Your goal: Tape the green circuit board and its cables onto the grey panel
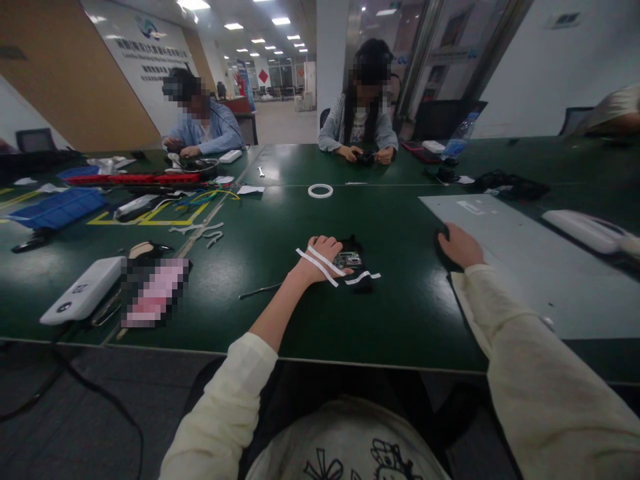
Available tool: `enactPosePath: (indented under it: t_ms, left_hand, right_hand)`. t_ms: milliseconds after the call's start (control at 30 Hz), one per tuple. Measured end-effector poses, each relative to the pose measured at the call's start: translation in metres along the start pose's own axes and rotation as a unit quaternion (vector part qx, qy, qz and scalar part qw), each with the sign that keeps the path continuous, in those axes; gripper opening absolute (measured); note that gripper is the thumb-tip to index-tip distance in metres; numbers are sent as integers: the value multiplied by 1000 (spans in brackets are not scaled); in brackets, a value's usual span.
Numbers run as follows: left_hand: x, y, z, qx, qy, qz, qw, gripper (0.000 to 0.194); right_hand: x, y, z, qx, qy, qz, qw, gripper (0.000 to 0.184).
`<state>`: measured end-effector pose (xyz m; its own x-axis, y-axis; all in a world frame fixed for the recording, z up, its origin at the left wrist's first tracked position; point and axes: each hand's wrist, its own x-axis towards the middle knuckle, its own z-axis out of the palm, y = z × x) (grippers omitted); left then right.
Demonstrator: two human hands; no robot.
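My left hand (324, 252) is curled over the left side of a small black device with an exposed circuit board (350, 259) on the green table. White strips of tape (325, 267) lie across the back of this hand. Another short strip (363, 277) sits at the device's lower part. To the right, my right hand (463, 247) is closed on a dark, rounded black piece (442, 241) by the left edge of a grey board (540, 267). Its exact kind is unclear. A thin dark rod or cable (260, 291) extends left of the device.
A white ring (320, 191) and a small wrench (261, 171) lie farther back. On the left are a blue basket (60, 208), a white power bank (83, 290) and a pink-screened phone (156, 293). Two people work across the table; a bottle (459, 137) stands at the right.
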<state>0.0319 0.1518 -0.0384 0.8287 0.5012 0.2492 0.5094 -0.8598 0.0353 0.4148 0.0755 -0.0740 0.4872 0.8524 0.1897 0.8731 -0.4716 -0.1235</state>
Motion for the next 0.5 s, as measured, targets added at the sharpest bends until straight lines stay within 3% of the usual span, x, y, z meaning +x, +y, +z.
enactPosePath:
  t_ms: [167, 300, 500]
  left_hand:
    - [0, -2, 5, 19, 10, 14, 1000, 59]
    - [2, -5, 6, 24, 13, 19, 999, 57]
    - [0, -10, -6, 14, 26, 18, 999, 53]
  right_hand:
    - [0, 3, 4, 21, 20, 1, 1000, 53]
    - [-4, 0, 3, 98, 47, -20, 994, 52]
    - [-22, -27, 2, 166, 45, -79, 982, 45]
